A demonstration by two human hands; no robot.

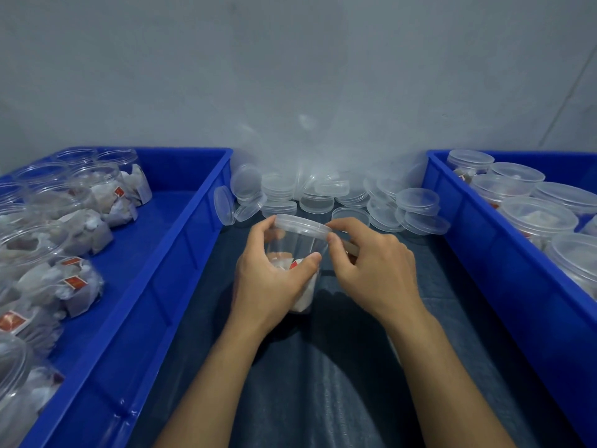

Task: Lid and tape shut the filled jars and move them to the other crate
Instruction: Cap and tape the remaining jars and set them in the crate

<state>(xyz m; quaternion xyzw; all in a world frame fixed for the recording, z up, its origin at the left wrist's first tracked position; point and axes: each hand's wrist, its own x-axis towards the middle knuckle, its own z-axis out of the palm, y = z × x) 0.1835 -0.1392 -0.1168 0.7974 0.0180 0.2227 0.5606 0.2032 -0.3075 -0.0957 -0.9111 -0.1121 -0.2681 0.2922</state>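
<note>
One clear lidded jar (298,244), sachets inside

Behind everything I see a plain grey wall (290,59), with a thin dark line (568,92) running slantwise down its right side. Under my work lies a dark blue cloth (355,367), a little creased, spread between the two sides and reaching back to the foot of the wall. A big clear plastic bag (303,147) stands bunched against the wall in the middle, rising hazy and crinkled, so the grey shows through it.
</note>
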